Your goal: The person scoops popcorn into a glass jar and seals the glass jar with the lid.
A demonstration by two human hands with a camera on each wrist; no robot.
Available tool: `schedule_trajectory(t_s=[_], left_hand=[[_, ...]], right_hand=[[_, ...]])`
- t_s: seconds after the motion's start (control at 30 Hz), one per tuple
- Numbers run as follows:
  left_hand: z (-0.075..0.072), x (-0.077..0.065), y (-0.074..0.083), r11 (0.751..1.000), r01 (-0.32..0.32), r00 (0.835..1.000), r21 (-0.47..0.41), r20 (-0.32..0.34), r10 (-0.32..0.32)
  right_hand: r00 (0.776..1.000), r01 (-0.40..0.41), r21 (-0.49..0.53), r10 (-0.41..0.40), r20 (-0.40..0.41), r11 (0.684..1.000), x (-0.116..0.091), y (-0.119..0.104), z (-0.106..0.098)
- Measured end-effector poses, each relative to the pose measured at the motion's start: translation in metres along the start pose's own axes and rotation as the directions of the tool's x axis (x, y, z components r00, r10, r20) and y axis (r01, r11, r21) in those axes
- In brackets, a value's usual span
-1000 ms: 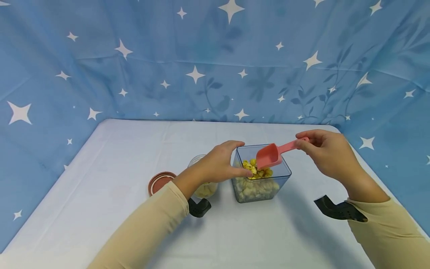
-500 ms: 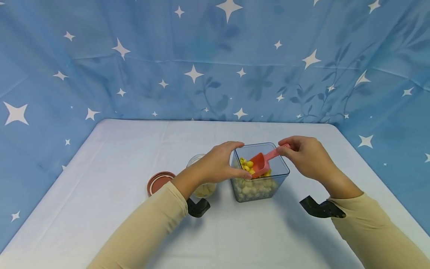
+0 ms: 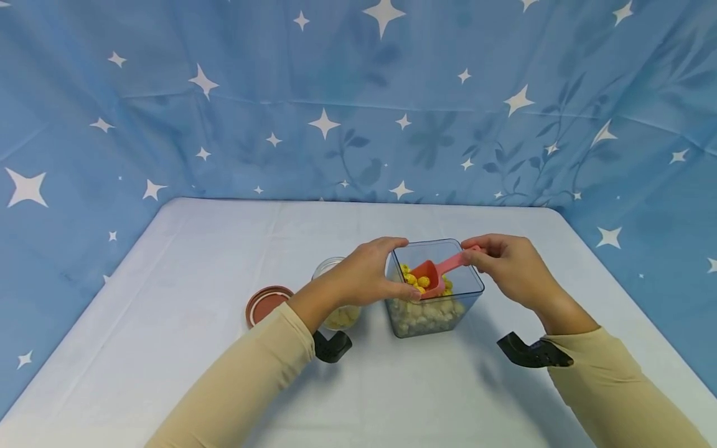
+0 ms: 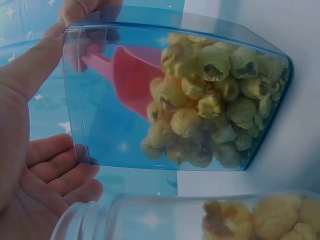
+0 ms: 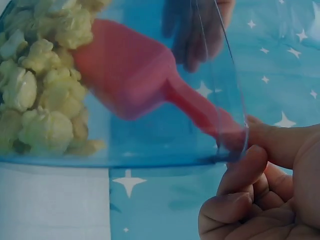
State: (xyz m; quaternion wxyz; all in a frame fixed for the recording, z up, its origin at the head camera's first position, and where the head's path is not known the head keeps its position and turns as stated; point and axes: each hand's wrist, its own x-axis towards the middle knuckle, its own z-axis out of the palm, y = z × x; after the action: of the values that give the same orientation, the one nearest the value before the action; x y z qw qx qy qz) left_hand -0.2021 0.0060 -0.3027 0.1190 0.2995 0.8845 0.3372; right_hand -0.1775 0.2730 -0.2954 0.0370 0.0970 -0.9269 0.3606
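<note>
A clear square container (image 3: 421, 252) stands on the table, partly filled with popcorn (image 4: 200, 110). My left hand (image 3: 364, 270) spans the near-left part of its rim, thumb at one side and fingers at the other. By the end of its handle, my right hand (image 3: 512, 267) pinches a pink scoop (image 3: 448, 264) between thumb and fingers. The scoop's bowl is tilted down inside the container, its lip in the popcorn, with some yellow pieces at its mouth. Through the wall in the right wrist view, the scoop's underside (image 5: 130, 75) shows against the popcorn.
A clear jar (image 3: 343, 317) holding some popcorn stands left of the container, partly hidden by my left forearm. Farther left, a reddish-brown round lid (image 3: 267, 303) lies on the white-covered table (image 3: 224, 249). A blue star-patterned curtain (image 3: 313, 74) hangs behind.
My right hand has moved left and slightly down, bringing the scoop from above the popcorn into it. The left hand keeps its hold on the container.
</note>
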Motion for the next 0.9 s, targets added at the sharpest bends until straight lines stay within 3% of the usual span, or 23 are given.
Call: schedule_trajectory(t_s=[0.53, 0.7, 0.9], left_hand=[[0.000, 0.000, -0.001, 1.000, 0.008, 1.000, -0.010, 0.001, -0.008], [-0.001, 0.000, -0.001, 1.000, 0.011, 1.000, -0.010, 0.007, -0.011], [0.000, 0.000, -0.001, 1.000, 0.020, 1.000, -0.013, 0.004, -0.020]], right_hand=[[0.996, -0.073, 0.164, 0.064, 0.063, 0.984, 0.002, 0.007, 0.005], [0.993, -0.113, 0.183, 0.106, 0.047, 0.977, 0.003, 0.010, 0.003], [0.988, -0.153, 0.296, 0.146, 0.044, 0.943, 0.001, 0.017, -0.001]])
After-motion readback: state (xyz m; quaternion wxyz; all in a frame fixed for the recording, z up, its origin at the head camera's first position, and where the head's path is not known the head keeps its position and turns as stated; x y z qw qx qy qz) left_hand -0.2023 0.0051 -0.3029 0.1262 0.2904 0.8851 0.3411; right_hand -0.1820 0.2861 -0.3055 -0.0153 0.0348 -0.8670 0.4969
